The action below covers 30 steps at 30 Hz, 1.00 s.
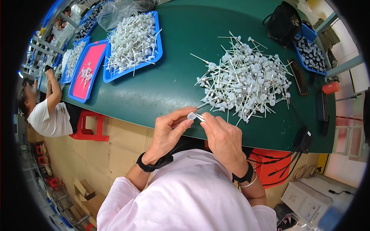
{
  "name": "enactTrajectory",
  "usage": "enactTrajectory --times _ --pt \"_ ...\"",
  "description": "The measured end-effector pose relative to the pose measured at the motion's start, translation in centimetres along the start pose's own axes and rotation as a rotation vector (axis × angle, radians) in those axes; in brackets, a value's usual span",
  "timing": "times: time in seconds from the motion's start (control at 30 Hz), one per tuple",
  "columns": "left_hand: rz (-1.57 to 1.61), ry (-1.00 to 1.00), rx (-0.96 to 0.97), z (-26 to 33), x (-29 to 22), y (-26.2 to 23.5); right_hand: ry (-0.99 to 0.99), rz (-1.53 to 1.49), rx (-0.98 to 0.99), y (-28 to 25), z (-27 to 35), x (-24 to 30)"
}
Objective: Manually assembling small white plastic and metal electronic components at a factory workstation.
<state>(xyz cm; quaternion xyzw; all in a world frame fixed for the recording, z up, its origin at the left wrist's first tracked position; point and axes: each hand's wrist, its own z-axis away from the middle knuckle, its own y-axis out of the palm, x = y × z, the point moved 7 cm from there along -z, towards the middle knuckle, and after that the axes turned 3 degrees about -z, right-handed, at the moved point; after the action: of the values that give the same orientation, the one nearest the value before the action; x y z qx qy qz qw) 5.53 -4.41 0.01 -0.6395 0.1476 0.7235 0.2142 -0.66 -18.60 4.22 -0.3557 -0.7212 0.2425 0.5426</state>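
My left hand (168, 133) pinches a small white plastic cap piece (191, 115) between thumb and forefinger. My right hand (222, 137) holds a thin white stick (200, 117) whose tip meets that cap. Both hands hover over the near edge of the green table (169, 82). Just beyond them lies a large loose pile of white stick-and-cap parts (246, 81).
A blue tray (133, 42) heaped with the same white parts sits at the far left, beside a blue tray with a pink liner (88, 70). Another person (44, 109) works at the left. A black bag (284, 23), dark flat devices (298, 77) and cables lie at the right.
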Motion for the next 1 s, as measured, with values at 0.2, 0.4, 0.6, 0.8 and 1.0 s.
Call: enactTrajectory --times 0.2,0.4,0.6,0.8,1.0 --pt "0.144 0.079 -0.075 -0.1 -0.2 0.6 0.005 -0.112 -0.056 -0.4 0.2 0.2" --pt "0.022 0.164 -0.111 0.0 -0.8 1.0 0.02 -0.091 -0.042 -0.2 0.3 0.2" --pt "-0.02 0.174 -0.114 0.0 -0.9 1.0 0.013 -0.09 -0.042 -0.1 0.3 0.2" --pt "0.008 0.129 -0.108 0.1 -0.7 1.0 0.008 -0.09 -0.04 -0.3 0.3 0.4" --pt "0.029 0.163 -0.104 0.1 -0.6 0.9 -0.011 -0.096 -0.037 -0.6 0.3 0.6"
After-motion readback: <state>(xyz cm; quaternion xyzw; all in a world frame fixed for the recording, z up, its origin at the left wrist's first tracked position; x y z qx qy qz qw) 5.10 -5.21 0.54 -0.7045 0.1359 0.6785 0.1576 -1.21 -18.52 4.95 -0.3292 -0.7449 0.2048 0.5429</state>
